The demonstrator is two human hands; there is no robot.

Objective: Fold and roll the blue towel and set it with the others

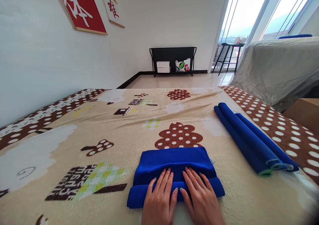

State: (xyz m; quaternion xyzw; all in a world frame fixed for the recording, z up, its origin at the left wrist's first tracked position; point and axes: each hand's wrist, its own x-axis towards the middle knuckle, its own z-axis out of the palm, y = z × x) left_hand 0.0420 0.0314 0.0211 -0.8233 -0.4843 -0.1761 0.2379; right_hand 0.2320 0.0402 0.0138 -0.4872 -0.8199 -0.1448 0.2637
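A blue cloth (pixel 174 167) lies near the near edge of a bed, on a beige blanket (pixel 119 132) that has brown dotted trees, little houses and white clouds printed on it. The cloth is partly rolled: the near part makes a thick roll that goes from left to right, and the far part is flat on the blanket, just in front of one brown tree. Both hands rest on top of this roll, side by side and almost touching each other. The left hand (pixel 159 198) is flat, palm down, with the fingers stretched and close together, pointing to the far side. The right hand (pixel 199 196) lies in the same way, its fingers a little spread. Neither hand is closed around the cloth; they only press on it from above. To the right, well apart from the hands, two rolled blue cloths (pixel 251 140) lie together, touching along their length and going diagonally toward the near right. Beyond the bed there is a shiny floor, a black rack (pixel 173 55) against the white wall, and red and white banners (pixel 82 7) on the left wall.
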